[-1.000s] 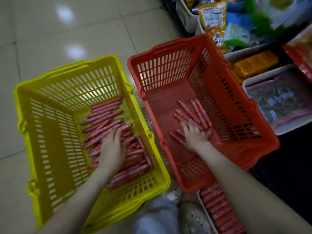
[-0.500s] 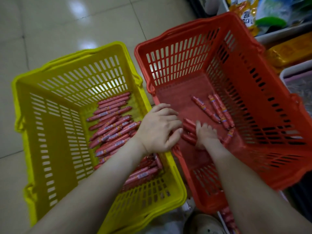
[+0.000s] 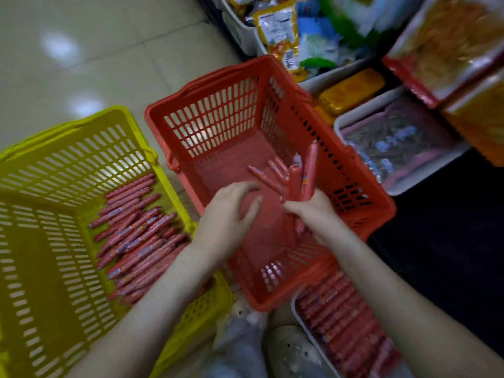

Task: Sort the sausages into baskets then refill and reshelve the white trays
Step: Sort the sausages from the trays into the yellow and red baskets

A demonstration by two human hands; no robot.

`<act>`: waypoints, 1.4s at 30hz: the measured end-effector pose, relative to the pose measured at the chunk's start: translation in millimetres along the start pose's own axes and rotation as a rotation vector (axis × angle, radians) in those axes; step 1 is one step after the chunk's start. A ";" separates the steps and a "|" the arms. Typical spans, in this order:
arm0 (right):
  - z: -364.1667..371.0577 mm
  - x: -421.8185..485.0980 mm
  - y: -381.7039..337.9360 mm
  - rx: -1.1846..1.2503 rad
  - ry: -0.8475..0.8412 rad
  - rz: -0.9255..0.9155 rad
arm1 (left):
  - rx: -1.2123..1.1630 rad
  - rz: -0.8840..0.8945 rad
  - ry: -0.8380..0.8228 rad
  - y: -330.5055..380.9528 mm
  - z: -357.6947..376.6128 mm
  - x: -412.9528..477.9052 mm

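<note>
2 slotted plastic baskets sit side by side on the tiled floor. Inside the red basket (image 3: pixel 218 126), the right hand (image 3: pixel 313 211) has its fingers curled round a fanned bundle of red-wrapped sausages (image 3: pixel 297 178). The left hand (image 3: pixel 229 214) hovers just beside it, fingers loosely spread, holding nothing. More sausages (image 3: pixel 136 236) fill the yellow basket (image 3: pixel 41 268) and a white tray (image 3: pixel 307 327).

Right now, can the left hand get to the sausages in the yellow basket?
Probably yes. The left hand hangs empty over the red basket, right beside the yellow basket, whose top is open with nothing covering its sausages.
</note>
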State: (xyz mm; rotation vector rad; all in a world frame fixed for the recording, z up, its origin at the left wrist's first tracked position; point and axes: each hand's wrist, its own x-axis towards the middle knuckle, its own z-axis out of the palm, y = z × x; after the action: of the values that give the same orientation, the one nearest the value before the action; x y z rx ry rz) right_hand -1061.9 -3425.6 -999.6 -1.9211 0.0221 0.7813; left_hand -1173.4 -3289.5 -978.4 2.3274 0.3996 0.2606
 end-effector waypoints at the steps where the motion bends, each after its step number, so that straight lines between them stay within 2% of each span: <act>1: -16.5 -17.1 -2.0 0.168 -0.003 0.003 | -0.079 -0.016 -0.029 24.0 10.8 0.2; 3: -48.2 -49.6 2.5 0.406 -0.010 0.025 | -0.210 -0.071 -0.249 64.9 35.4 -1.3; 5: -79.4 -79.4 19.8 0.535 0.008 0.056 | -0.195 -0.062 -0.492 94.0 65.5 -7.7; 6: -93.7 -92.3 34.0 0.567 0.018 0.069 | -0.154 -0.032 -0.557 103.8 81.2 -13.4; 9: -127.1 -125.8 81.5 0.678 0.075 0.093 | -0.117 0.070 -0.605 130.6 118.3 -40.6; 12: -142.3 -148.2 139.1 0.719 0.181 0.155 | -0.228 0.109 -0.596 143.9 147.4 -68.9; 15: -144.0 -154.6 204.4 0.587 0.376 0.328 | -0.174 0.056 -0.696 129.6 180.2 -83.9; 20: -128.0 -151.3 294.0 0.104 0.676 0.546 | 0.033 -0.130 -0.906 76.3 237.6 -91.5; 25: -125.2 -150.7 314.5 -0.068 0.767 0.682 | 0.129 -0.173 -0.906 56.5 260.7 -95.2; 27: -128.0 -149.9 317.2 -0.055 0.755 0.734 | 0.131 -0.170 -0.895 55.5 263.8 -96.3; 29: -127.2 -151.6 320.2 0.035 0.731 0.669 | 0.114 -0.158 -0.890 56.1 266.0 -99.1; 31: -125.2 -154.9 322.7 0.122 0.701 0.598 | 0.129 -0.118 -0.910 56.2 270.0 -104.3; 34: -125.4 -156.8 331.3 0.158 0.725 0.614 | 0.177 0.000 -0.965 56.1 275.3 -115.2; 36: -125.1 -157.2 336.8 0.108 0.790 0.669 | 0.258 0.149 -1.017 57.0 277.6 -119.8; 38: -121.6 -156.2 336.1 0.034 0.787 0.725 | 0.330 0.313 -1.049 56.6 282.3 -121.1; 42: -117.3 -156.9 325.4 -0.089 0.638 0.722 | 0.561 0.602 -1.129 57.6 290.0 -120.5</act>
State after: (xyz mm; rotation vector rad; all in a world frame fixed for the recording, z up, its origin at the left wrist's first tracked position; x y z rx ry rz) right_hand -1238.3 -3727.8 -1147.3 -2.1866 1.1337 0.5823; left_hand -1186.1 -3559.3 -1148.7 2.6198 -0.8849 -0.9758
